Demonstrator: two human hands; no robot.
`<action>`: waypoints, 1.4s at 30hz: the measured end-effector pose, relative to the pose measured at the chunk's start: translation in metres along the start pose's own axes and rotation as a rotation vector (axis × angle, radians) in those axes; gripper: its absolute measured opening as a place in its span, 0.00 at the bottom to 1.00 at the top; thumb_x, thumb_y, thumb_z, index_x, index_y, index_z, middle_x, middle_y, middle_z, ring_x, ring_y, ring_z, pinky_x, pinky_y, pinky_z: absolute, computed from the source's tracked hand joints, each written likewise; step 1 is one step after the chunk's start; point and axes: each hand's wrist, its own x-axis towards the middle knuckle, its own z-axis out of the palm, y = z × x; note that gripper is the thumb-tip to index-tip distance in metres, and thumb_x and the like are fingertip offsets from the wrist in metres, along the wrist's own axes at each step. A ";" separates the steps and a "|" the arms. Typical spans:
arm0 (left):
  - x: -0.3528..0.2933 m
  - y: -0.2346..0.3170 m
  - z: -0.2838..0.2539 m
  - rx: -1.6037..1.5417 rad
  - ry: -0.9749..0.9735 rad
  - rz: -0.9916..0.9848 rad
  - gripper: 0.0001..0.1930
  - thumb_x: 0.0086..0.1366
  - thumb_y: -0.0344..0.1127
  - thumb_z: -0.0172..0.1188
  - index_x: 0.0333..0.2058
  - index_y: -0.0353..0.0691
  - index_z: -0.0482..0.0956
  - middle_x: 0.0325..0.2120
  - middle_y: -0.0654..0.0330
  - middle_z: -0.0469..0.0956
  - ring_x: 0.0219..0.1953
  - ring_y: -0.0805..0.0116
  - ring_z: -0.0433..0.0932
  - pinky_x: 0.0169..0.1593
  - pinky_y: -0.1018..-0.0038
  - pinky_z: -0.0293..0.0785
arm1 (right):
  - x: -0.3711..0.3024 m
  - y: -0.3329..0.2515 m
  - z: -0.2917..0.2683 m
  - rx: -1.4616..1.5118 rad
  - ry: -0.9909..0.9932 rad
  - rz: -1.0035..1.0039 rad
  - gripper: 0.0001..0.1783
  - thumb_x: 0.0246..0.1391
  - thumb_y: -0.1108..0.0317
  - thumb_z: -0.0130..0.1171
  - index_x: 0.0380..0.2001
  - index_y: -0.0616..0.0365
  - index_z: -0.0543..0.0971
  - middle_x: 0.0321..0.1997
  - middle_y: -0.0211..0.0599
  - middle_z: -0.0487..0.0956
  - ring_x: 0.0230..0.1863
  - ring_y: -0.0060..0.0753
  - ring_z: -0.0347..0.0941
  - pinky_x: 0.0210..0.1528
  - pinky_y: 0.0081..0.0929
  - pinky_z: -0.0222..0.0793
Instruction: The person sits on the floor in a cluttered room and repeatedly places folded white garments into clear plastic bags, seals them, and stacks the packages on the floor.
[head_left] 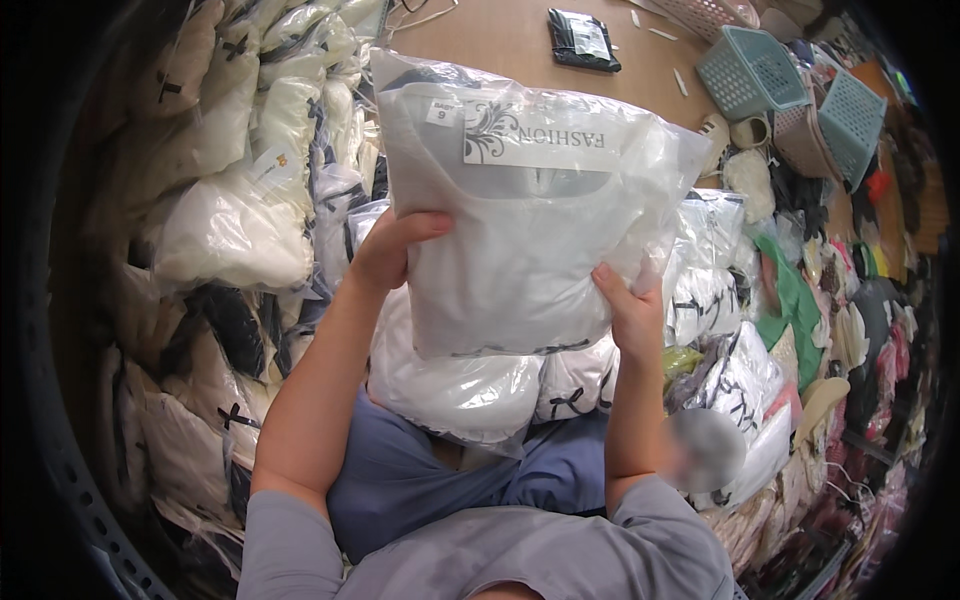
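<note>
A clear plastic bag with a folded white garment (520, 255) inside is held up in front of me, above my lap. A pale printed label shows through its top part, upside down to me. My left hand (392, 248) grips the bag's left side, thumb over the front. On the right side my right hand (632, 308) grips it too, thumb on the front. The other fingers of both hands are mostly hidden behind the bag. Below it, another bagged white garment (455, 395) lies on my lap, beside a bagged garment with a black bow (575, 385).
Piles of bagged cream garments (235, 230) rise at my left. More bagged white garments (705, 265) lie to the right, near a green cloth (790, 310). Farther off are a black parcel (583, 40) on the brown floor (460, 35), pale shoes (750, 130) and a light-blue basket (750, 72).
</note>
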 end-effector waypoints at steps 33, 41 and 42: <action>0.022 -0.039 0.024 1.402 -0.141 0.022 0.31 0.59 0.49 0.61 0.57 0.39 0.68 0.51 0.50 0.71 0.53 0.54 0.71 0.57 0.65 0.67 | 0.264 0.100 -0.154 -0.458 0.327 0.010 0.21 0.48 0.66 0.66 0.45 0.66 0.78 0.39 0.40 0.81 0.39 0.32 0.76 0.43 0.29 0.69; 0.027 -0.052 0.019 1.502 -0.092 0.219 0.29 0.54 0.44 0.66 0.53 0.41 0.72 0.50 0.51 0.71 0.55 0.53 0.68 0.59 0.64 0.64 | 0.155 0.082 -0.040 -0.973 -0.122 0.058 0.31 0.50 0.54 0.64 0.55 0.56 0.72 0.46 0.50 0.78 0.46 0.45 0.76 0.50 0.37 0.70; 0.023 -0.052 0.018 1.516 -0.080 0.207 0.30 0.52 0.45 0.66 0.53 0.41 0.72 0.52 0.51 0.70 0.56 0.53 0.67 0.60 0.64 0.63 | 0.116 0.074 -0.014 -0.995 -0.210 -0.009 0.28 0.51 0.54 0.63 0.53 0.53 0.73 0.46 0.49 0.78 0.47 0.45 0.75 0.51 0.36 0.68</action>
